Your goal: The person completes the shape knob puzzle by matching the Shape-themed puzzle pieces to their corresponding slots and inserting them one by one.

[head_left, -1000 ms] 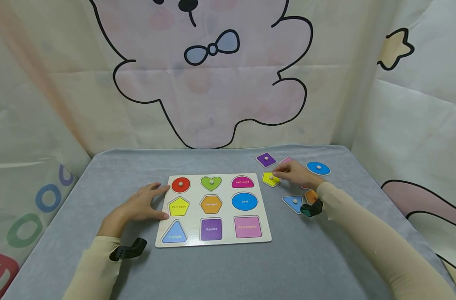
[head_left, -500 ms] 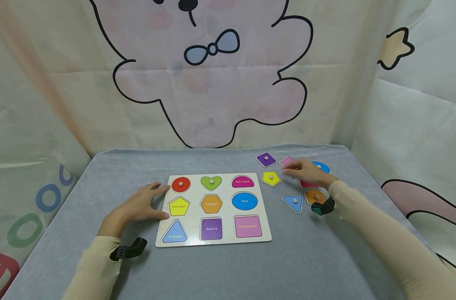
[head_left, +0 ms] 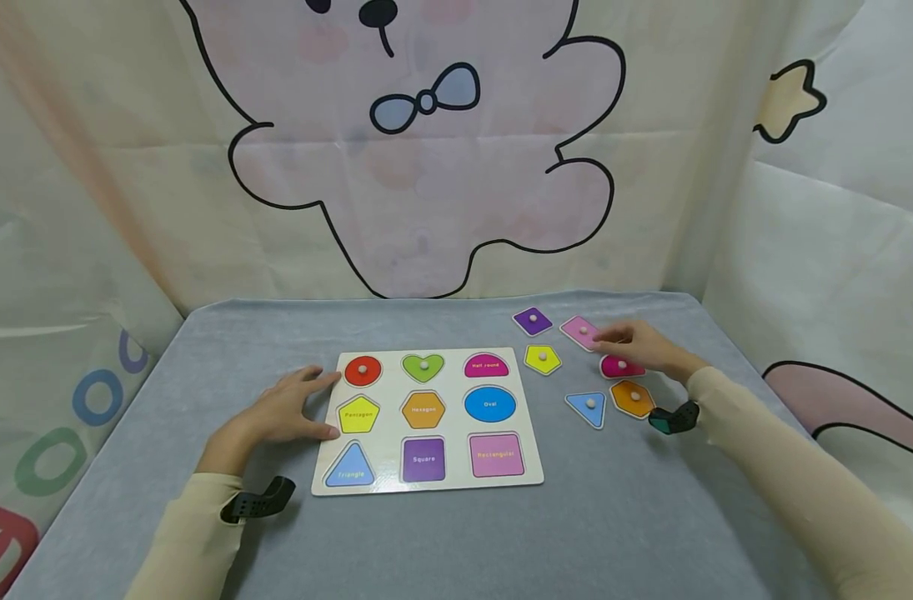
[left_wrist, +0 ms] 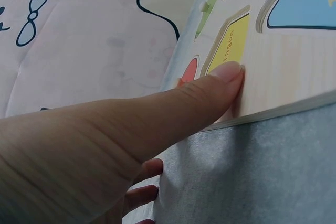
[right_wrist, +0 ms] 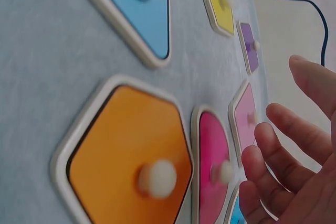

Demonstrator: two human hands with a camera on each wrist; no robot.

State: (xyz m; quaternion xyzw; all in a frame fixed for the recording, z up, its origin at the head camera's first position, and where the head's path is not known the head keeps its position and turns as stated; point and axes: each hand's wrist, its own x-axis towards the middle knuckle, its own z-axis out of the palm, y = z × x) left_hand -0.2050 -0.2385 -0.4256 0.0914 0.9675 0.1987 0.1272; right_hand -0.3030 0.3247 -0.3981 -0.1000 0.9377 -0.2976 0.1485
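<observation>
A white shape puzzle board [head_left: 454, 437] lies flat in the head view. A red circle piece [head_left: 354, 375] and a green heart piece [head_left: 414, 371], both knobbed, sit in its top row; the other recesses show printed names. My left hand [head_left: 279, 408] rests at the board's left edge, thumb on the rim below the yellow pentagon recess in the left wrist view. My right hand [head_left: 644, 346] hovers with spread fingers, holding nothing, near the pink rectangle piece [head_left: 574, 330] and magenta half-round piece [head_left: 614, 367]. The blue oval piece [right_wrist: 237, 214] is mostly hidden beneath it.
Right of the board lie a purple square piece [head_left: 527, 325], a yellow pentagon piece [head_left: 539, 364], a blue triangle piece [head_left: 585, 410] and an orange hexagon piece [head_left: 627, 403]. Grey-blue cloth [head_left: 456, 550] covers the table. A printed curtain [head_left: 426, 192] hangs behind.
My right hand has moved right, from above the yellow pentagon piece past the pink rectangle piece, now covering the blue oval piece. My left hand has stayed at the board.
</observation>
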